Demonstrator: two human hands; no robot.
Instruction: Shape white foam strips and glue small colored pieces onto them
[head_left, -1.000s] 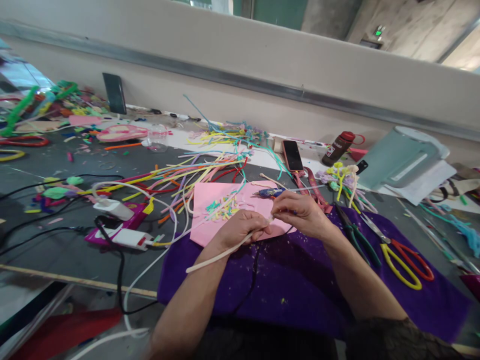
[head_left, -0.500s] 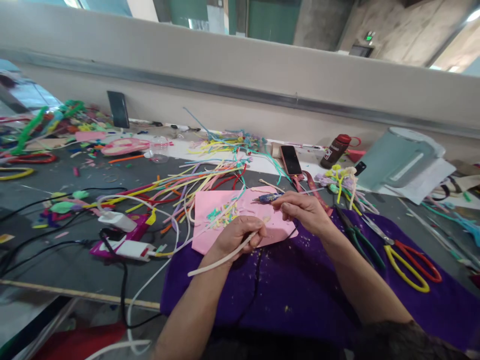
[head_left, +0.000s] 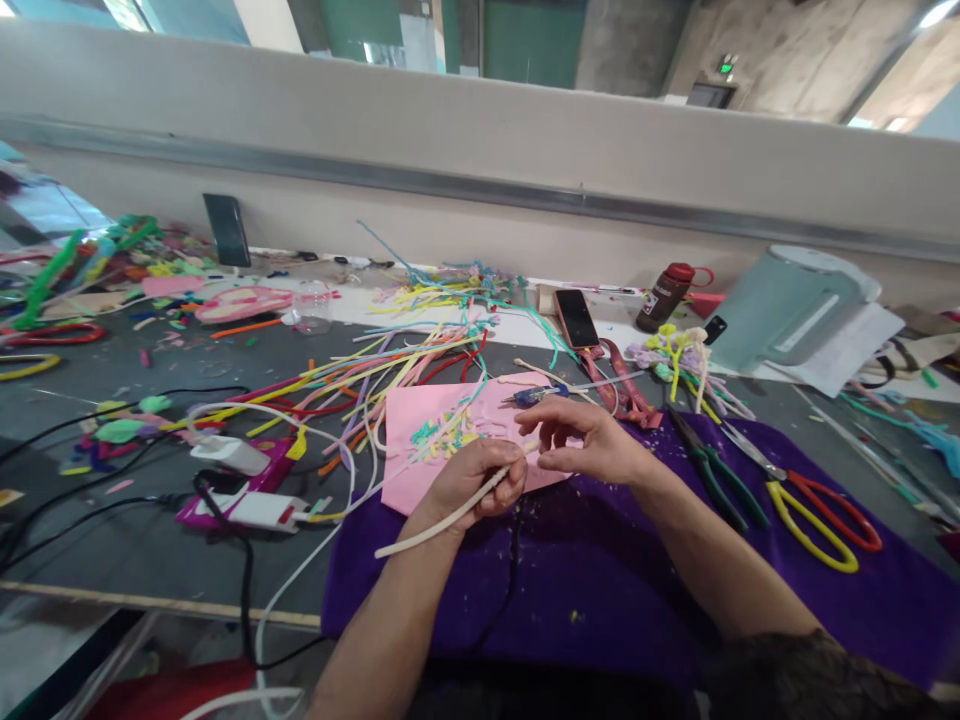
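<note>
Cream pipe cleaner (head_left: 442,518) in left hand (head_left: 476,478), over purple cloth (head_left: 600,580) on cluttered grey table (head_left: 112,520).

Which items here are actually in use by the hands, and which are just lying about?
In use: left hand grips the cream pipe cleaner; right hand at its tip; pink sheet beneath.

Lying about: scissors, pliers, phone, bottle, kettle.

Grey table (head_left: 150,540) carries purple cloth (head_left: 600,590), strips (head_left: 390,360), possibly chargers (head_left: 247,480).
</note>
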